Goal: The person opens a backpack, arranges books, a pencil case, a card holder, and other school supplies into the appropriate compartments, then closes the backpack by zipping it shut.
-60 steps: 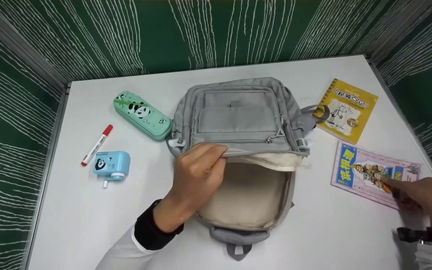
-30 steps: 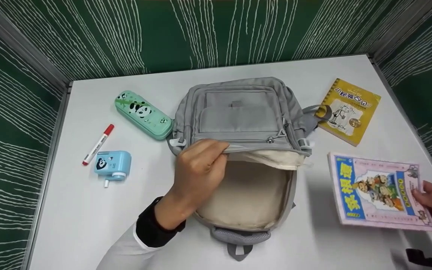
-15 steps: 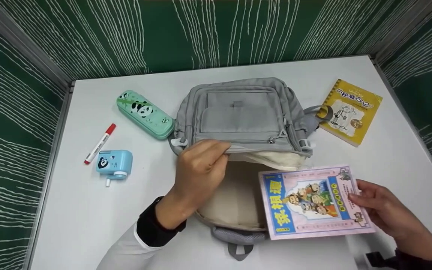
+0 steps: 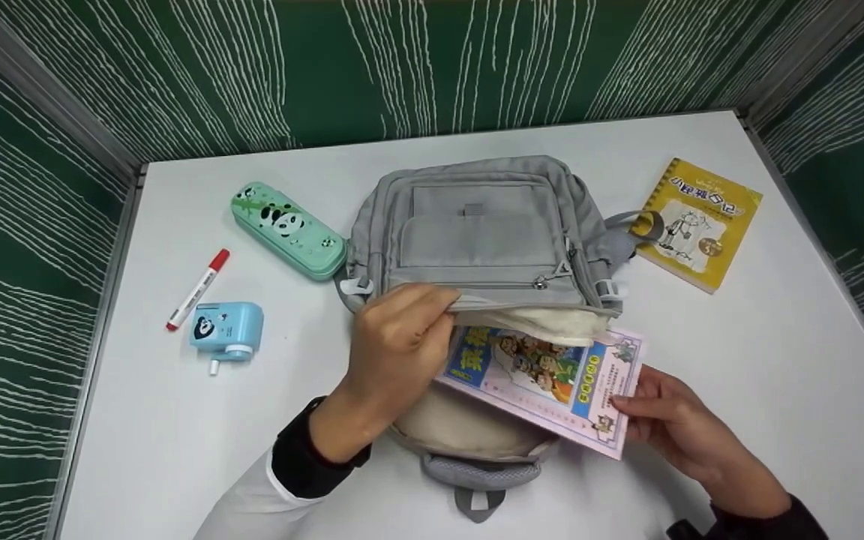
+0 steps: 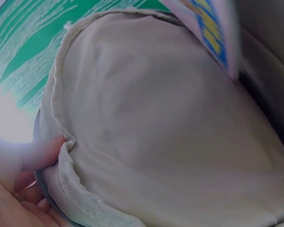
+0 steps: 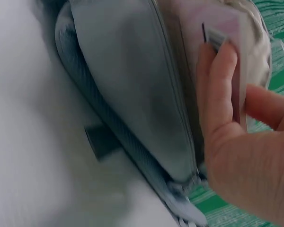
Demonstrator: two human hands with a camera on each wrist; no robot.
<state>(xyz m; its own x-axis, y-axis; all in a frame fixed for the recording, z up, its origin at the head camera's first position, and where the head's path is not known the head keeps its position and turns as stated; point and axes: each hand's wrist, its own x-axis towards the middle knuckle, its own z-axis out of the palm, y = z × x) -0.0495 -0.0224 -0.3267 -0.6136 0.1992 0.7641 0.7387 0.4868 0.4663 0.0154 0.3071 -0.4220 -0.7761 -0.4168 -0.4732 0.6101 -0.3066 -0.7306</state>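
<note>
A grey backpack (image 4: 477,240) lies on the white table with its main compartment unzipped and its cream lining showing. My left hand (image 4: 402,345) pinches the edge of the raised flap; in the left wrist view the thumb (image 5: 45,153) presses on the lining's seam. My right hand (image 4: 679,427) holds a pink book (image 4: 604,390) by its right end, thumb on the cover and fingers beneath. The book's left part is inside the opening, tilted, partly hidden by the flap and my left hand. In the right wrist view, fingers lie along the book's back (image 6: 227,23).
A yellow book (image 4: 694,225) lies at the back right, near a backpack strap (image 4: 646,225). To the left are a green panda pencil case (image 4: 289,229) against the bag, a red-capped marker (image 4: 198,290) and a blue pencil sharpener (image 4: 228,330). Green walls enclose the table.
My right hand has lifted the pink book off the table at the right, carried it left and slid its end into the backpack's opening. The left hand keeps holding the flap.
</note>
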